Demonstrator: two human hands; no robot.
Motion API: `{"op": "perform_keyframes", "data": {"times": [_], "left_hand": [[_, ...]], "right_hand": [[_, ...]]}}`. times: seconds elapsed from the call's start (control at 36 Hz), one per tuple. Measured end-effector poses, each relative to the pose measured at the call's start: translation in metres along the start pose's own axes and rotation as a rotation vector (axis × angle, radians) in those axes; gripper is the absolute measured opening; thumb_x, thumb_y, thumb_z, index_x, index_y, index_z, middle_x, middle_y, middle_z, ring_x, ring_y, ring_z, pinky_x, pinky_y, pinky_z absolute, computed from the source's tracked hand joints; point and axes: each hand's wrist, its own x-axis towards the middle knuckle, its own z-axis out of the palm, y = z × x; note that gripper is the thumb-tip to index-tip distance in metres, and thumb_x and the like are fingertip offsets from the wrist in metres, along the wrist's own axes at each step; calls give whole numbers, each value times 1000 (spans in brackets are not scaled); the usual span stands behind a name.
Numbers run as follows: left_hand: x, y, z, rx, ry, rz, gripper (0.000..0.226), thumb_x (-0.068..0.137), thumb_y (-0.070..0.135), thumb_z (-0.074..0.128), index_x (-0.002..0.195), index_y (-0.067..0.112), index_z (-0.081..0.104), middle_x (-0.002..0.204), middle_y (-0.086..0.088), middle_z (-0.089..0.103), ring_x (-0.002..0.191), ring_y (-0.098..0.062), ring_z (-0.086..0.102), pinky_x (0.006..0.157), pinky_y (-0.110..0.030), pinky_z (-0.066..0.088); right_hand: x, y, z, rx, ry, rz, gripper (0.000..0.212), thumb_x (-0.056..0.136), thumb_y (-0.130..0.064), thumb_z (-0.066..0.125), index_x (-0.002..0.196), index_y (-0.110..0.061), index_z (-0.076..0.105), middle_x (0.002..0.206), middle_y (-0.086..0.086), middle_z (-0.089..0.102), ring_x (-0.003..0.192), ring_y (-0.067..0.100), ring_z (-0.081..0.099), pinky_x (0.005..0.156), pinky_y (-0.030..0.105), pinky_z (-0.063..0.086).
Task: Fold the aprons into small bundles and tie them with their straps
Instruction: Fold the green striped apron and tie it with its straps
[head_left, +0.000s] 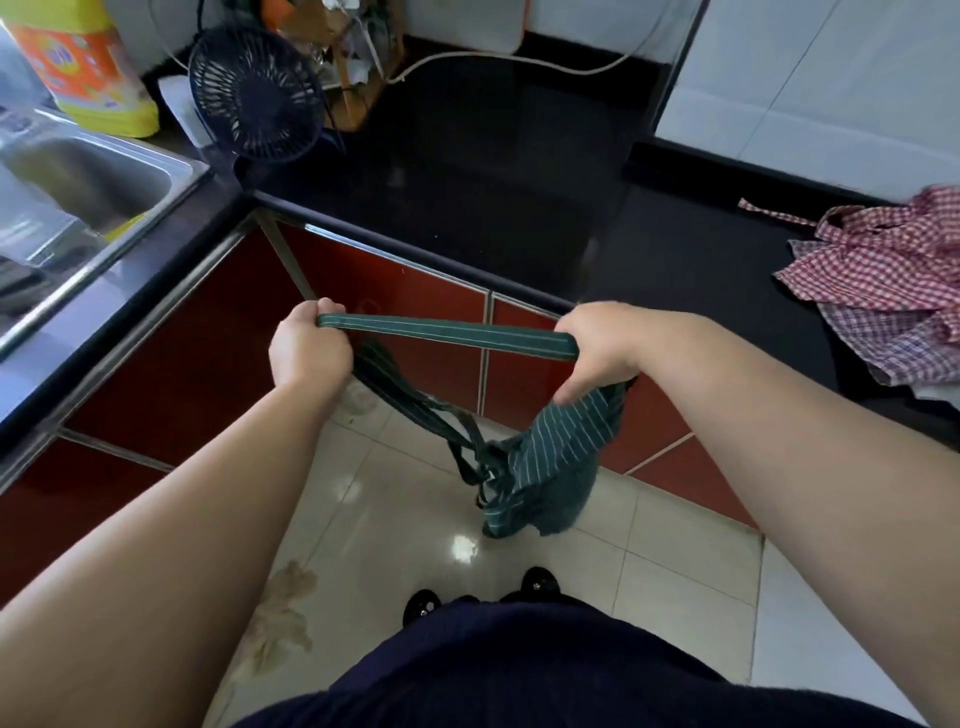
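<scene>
Head view: both forearms reach forward and down, out over the tiled floor (675, 587), black shoes (540, 584) below. Left hand (306, 345) is fisted, back of hand up, fingers (324, 306) curled round one end of the green strap (447, 335). Right hand (597, 353) is knuckles-up, fingers wrapped over the other end. The strap is pulled flat and nearly level between the two hands. The green striped apron (550, 457) hangs bunched under the right hand, in mid-air, with thin ties looping back to the left hand. It touches neither floor nor tabletop (493, 182). Behind the hands: red cabinet fronts, then the black tabletop. Checked aprons (883, 280) lie in a loose heap at its right edge, well apart from the hands. Far left: steel sink (93, 171), black fan (257, 93), yellow-orange bottle (83, 62).
</scene>
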Motion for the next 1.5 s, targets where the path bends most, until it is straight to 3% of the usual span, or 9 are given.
{"op": "perform_keyframes", "data": {"times": [0.14,0.42,0.69,0.81,0.94,1.08,1.22,1.39,1.5], "left_hand": [[-7,15,4,-163,-63,-4,45,103,45,31,81,13,55,67,3,51,55,-13,51,59,-32,49],[-5,20,-17,487,-47,346,34,87,60,54,83,26,59,69,6,57,66,-17,52,59,-29,35],[-11,14,-12,1365,-508,614,97,52,91,58,132,36,49,100,15,66,99,-13,62,76,-29,51],[-21,19,-4,832,-727,310,91,50,93,52,121,36,58,103,17,65,95,-8,62,83,-31,52],[-37,16,14,-104,-1041,-146,88,77,86,20,136,30,52,123,-3,65,76,-19,63,75,-37,48],[-44,17,30,-115,-923,-245,51,99,27,50,146,17,33,103,-11,69,58,-16,64,62,-34,54],[-56,16,58,136,-884,-92,116,83,32,72,149,30,-23,103,-8,66,81,-18,69,50,-23,51],[-39,11,64,341,-407,101,31,90,23,54,119,11,55,100,-10,66,85,-31,64,73,-36,55],[-25,8,51,275,-207,29,31,90,9,46,113,14,66,105,-13,67,89,-33,62,70,-30,47]], "right_hand": [[-2,-4,8,-233,-205,28,96,67,-46,83,145,-18,33,141,-1,44,124,21,48,99,34,45],[2,2,13,-398,-6,240,41,87,1,55,125,-11,56,123,11,54,114,32,47,83,37,41],[18,3,-4,1062,681,595,40,103,-36,32,127,-7,46,122,12,56,104,30,57,80,38,48],[16,-9,-17,2000,358,592,57,95,-58,39,124,-10,50,101,16,66,75,34,70,64,54,58],[17,-11,-22,2181,337,335,46,98,-44,46,120,-4,51,98,19,67,74,35,71,59,47,59],[11,-19,-26,2094,407,177,25,102,-27,41,95,-7,53,86,14,66,68,30,69,67,44,60],[8,-27,-25,2013,285,29,41,99,-46,41,84,-10,52,70,9,63,65,26,66,74,45,58],[-3,-18,-26,1850,212,-60,52,88,-63,48,77,-13,54,68,1,57,62,15,61,73,33,53],[-2,-4,-24,1549,332,31,51,82,-71,49,79,-21,56,83,1,64,68,12,60,75,32,55]]}}
